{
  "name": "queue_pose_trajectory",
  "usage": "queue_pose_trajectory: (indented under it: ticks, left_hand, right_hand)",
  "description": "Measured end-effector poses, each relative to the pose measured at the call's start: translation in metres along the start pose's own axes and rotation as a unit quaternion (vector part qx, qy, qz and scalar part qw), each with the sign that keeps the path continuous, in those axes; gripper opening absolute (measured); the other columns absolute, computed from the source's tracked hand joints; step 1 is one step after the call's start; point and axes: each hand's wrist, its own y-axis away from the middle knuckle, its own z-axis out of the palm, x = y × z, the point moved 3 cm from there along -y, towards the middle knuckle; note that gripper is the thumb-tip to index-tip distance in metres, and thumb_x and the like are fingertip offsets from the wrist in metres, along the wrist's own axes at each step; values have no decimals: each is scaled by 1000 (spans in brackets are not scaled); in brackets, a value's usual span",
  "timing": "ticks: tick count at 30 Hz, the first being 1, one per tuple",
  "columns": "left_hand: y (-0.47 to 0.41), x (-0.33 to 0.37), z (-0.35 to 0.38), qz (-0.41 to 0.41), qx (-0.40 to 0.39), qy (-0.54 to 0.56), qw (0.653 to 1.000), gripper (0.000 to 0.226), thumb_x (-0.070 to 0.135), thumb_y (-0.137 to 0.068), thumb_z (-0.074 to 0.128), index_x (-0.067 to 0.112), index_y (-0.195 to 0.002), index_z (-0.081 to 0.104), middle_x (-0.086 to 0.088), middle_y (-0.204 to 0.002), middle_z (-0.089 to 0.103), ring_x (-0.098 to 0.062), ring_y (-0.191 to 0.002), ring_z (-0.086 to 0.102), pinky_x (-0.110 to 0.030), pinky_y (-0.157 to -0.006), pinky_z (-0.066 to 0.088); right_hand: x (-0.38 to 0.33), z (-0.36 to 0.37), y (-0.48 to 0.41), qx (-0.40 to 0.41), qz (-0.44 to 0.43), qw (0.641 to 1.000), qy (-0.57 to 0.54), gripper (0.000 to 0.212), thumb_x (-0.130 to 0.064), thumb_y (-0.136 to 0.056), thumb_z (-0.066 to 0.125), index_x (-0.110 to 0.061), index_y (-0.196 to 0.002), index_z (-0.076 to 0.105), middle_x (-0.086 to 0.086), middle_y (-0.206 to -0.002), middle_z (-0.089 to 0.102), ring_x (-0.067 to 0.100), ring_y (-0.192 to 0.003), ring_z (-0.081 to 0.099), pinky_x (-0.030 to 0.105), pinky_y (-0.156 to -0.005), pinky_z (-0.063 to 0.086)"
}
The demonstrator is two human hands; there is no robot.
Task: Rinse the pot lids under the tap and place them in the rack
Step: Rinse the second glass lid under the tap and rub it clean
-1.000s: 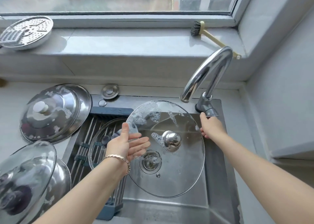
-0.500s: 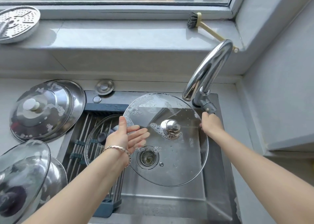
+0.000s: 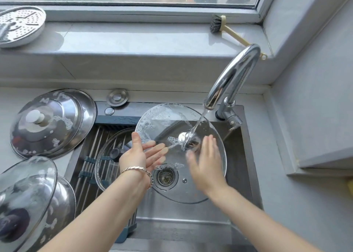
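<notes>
A large soapy glass lid (image 3: 162, 118) with a steel knob (image 3: 188, 138) is held tilted over the sink (image 3: 241, 156). My left hand (image 3: 142, 156) grips its left rim, thumb on top and fingers underneath. My right hand (image 3: 206, 167), blurred and with fingers apart, lies flat on the lid just right of the knob. Water runs from the chrome tap (image 3: 233, 76) onto the knob. The roll-up rack (image 3: 89, 148) spans the left part of the sink, with a smaller glass lid (image 3: 107, 156) lying on it.
Two stacked steel lids (image 3: 51, 122) with suds sit on the counter at left, and more lids (image 3: 26, 194) lie at the lower left. A sink plug (image 3: 117, 97) rests behind the rack. On the sill are a brush (image 3: 229, 32) and a perforated steamer plate (image 3: 19, 24).
Water has started running from the tap onto the lid. My right hand left the tap handle and came onto the lid's surface. My left hand keeps its hold on the rim.
</notes>
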Motion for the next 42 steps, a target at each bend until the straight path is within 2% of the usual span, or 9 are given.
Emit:
queue_pose_trajectory:
  ticks: [3,8,12,16,21,25,29,38,42]
  left_hand:
    - [5,-1,-4,15,17,6,1000,55,52,-90,37,2,-81,58,-4,-53,69,-14,-46,67,-22,-43,54]
    - [12,0,-14,27,29,31,999,56,54,-89,38,2,-84,60,-4,-54,70,-14,-49,69,-21,-39,53]
    - [16,-2,-12,15,25,58,998,55,53,-91,34,4,-82,57,-3,-53,69,-13,-47,67,-18,-38,50]
    - [18,-1,-17,16,37,64,997,57,53,-91,37,1,-83,58,-4,-51,69,-14,-45,67,-19,-37,51]
    - [19,-6,-23,8,47,65,997,55,53,-91,36,2,-83,55,-3,-49,68,-14,-44,67,-19,-38,52]
    - [22,-9,-25,3,51,72,996,54,52,-91,37,2,-79,55,-4,-48,67,-14,-43,66,-19,-37,51]
    - [24,-13,-21,1,43,68,997,54,52,-91,37,2,-81,54,-4,-49,68,-15,-44,67,-21,-40,53]
    - [31,-17,-17,-3,44,52,998,54,51,-91,38,3,-80,57,-5,-51,68,-13,-44,66,-21,-43,53]
    - [47,-24,-9,6,44,-8,999,53,49,-91,39,6,-70,60,-1,-43,64,-10,-37,62,-18,-37,50]
  right_hand:
    - [-17,16,21,-26,-53,998,35,94,-66,-73,0,-6,-142,-22,-2,-143,-36,11,-137,-32,25,-112,-20]
    - [-7,-7,-4,12,102,995,-6,76,-53,-94,13,-3,-147,-7,12,-156,-14,18,-144,-14,30,-118,-10]
    - [-42,6,23,24,-41,996,76,95,-65,-73,-3,-3,-143,-17,4,-144,-33,13,-137,-30,26,-110,-22]
    - [-18,-9,-4,8,75,997,30,100,-73,-78,16,-6,-148,-7,11,-156,-13,19,-144,-15,31,-116,-9]
    - [-37,13,35,-36,-73,994,75,103,-78,-72,-2,-6,-142,-22,5,-144,-36,15,-138,-30,27,-112,-20]
    - [-12,3,22,-35,42,998,34,84,-62,-90,11,-4,-145,-16,13,-153,-23,20,-142,-23,32,-117,-12]
    - [-30,22,52,2,-134,986,99,85,-64,-86,-4,-3,-144,-12,19,-150,-21,23,-140,-26,32,-113,-16]
    - [-35,24,65,1,-312,946,92,53,-35,-99,16,-2,-136,32,14,-145,30,26,-138,23,41,-112,26]
    - [-54,6,33,-17,-306,947,96,55,-34,-97,16,-8,-145,26,13,-154,21,22,-145,11,31,-118,2]
